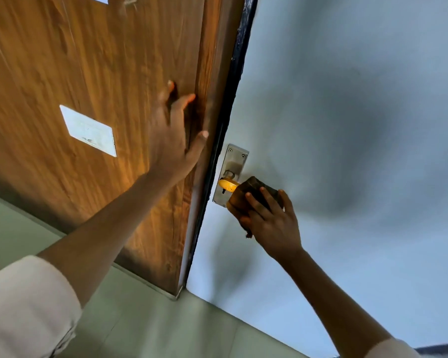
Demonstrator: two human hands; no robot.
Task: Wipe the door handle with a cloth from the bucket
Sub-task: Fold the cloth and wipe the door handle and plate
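Note:
A metal handle plate [234, 161] is screwed to the pale blue-grey door [347, 125] near its black edge. A yellow-orange handle [226, 184] sticks out from the plate. My right hand [272, 220] grips a dark brown cloth [254, 188] wrapped over the outer end of the handle, hiding that part. My left hand [175, 135] lies flat with fingers spread on the wooden panel [88, 73] left of the door edge, holding nothing. No bucket is in view.
A white rectangular sticker [89, 130] sits on the wooden panel. The black door edge [228, 112] runs between the wood and the blue-grey door. Pale green floor tiles [140, 326] lie below.

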